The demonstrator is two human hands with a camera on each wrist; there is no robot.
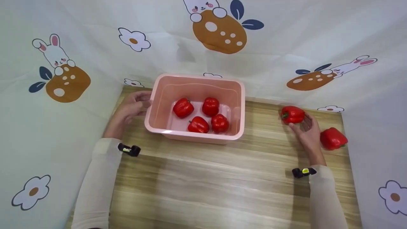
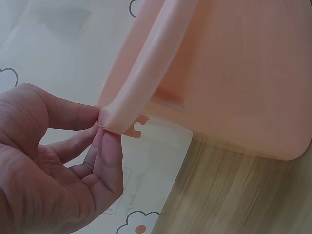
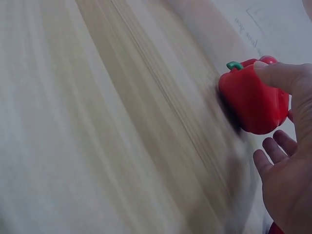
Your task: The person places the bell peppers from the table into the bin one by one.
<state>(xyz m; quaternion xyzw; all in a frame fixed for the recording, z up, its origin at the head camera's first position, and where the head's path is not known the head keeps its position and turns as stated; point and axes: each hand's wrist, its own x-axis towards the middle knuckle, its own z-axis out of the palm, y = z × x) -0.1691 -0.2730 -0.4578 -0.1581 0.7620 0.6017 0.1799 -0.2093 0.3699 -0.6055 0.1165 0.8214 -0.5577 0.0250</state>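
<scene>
At the left end of the pink plastic bin, my left hand pinches the rim between thumb and fingers. Inside the bin lie several red bell peppers, some with green stems showing. Over on the right, my right hand holds another red bell pepper, thumb on its near side and a fingertip partly hidden behind it. The lower fingers of that hand are spread apart from the pepper. One more red bell pepper lies on the table just right of the right wrist.
A wood-grain table lies under everything. Pale cloth printed with rabbits and flowers rises at the back and along both sides. The bin stands close to the back cloth.
</scene>
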